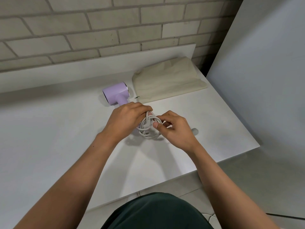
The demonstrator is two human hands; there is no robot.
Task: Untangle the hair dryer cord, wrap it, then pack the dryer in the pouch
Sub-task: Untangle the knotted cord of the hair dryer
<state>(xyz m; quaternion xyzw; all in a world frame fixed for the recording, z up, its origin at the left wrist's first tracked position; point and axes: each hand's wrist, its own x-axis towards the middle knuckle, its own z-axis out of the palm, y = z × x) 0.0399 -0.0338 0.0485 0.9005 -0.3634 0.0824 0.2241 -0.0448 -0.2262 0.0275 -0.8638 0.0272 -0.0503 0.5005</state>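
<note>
A lilac hair dryer (116, 93) lies on the white table (57, 129), its barrel pointing left and its handle running toward me. My left hand (126, 120) grips the handle's lower end together with loops of the pale grey cord (148, 128) coiled around it. My right hand (175, 129) pinches a strand of the cord at the coil's right side between thumb and fingers. The cream fabric pouch (168, 80) lies flat behind and to the right of the dryer. The plug is hidden among the loops.
A brick wall rises behind a low white ledge (82, 70). A white panel (264, 80) stands at the right. A tiny dark clip (137, 97) lies beside the pouch. The table's right edge (244, 126) runs close to my right hand.
</note>
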